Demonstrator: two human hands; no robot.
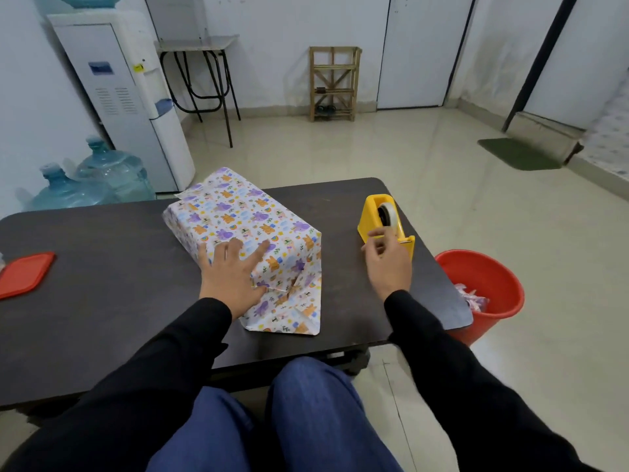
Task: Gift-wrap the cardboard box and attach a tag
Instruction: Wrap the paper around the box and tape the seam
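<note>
On the dark counter (102, 267) lies the wrapped box (238, 219), its near end flaps not yet closed. The left hand (231, 277) presses it with fingers spread wide. The right hand (388, 264) pinches tape at the yellow dispenser (374, 212); better to pull a short piece and tear it cleanly.

Left hand (231, 272) on wrapped box (245, 219)

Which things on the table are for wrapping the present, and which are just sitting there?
For the job:
wrapped box, held down by the left hand
yellow tape dispenser, with the right hand at its tape

Just lying about:
red lid on the table's left end
red bucket beside the table
</note>
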